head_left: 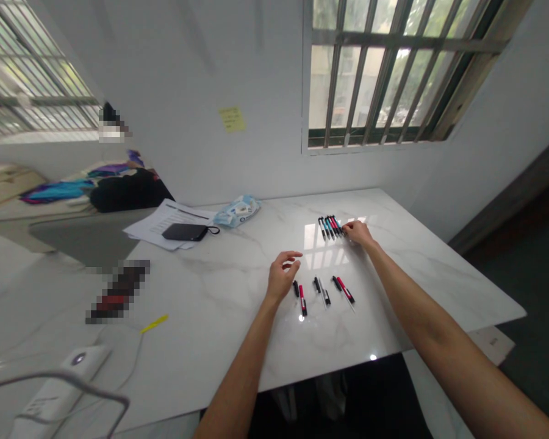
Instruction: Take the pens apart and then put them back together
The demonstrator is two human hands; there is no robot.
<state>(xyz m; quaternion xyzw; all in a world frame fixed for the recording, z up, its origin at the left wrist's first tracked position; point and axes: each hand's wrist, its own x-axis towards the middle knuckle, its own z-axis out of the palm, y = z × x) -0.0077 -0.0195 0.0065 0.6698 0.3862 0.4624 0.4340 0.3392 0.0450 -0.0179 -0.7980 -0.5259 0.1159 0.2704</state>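
My right hand (357, 233) reaches to the right end of a row of pens (330, 227), its fingers pinched on the end pen, which they partly hide. The row shows red, teal and white barrels with black ends, side by side. Closer to me lie three groups of pen parts. The left one has a black piece (296, 288) beside a red barrel (302, 300). In the middle, another black piece sits by a white-and-black barrel (324, 291). The right one includes a red barrel (345, 289) and a thin pale stick. My left hand (283, 275) hovers left of these, fingers apart and holding nothing.
The glossy white marbled table (219, 292) meets a wall with a yellow note (232, 119). Papers (153, 225), a black pouch (185, 231) and a blue wipes pack (238, 211) lie at the back left. A yellow strip (154, 324) and a white power strip (59, 390) are nearer.
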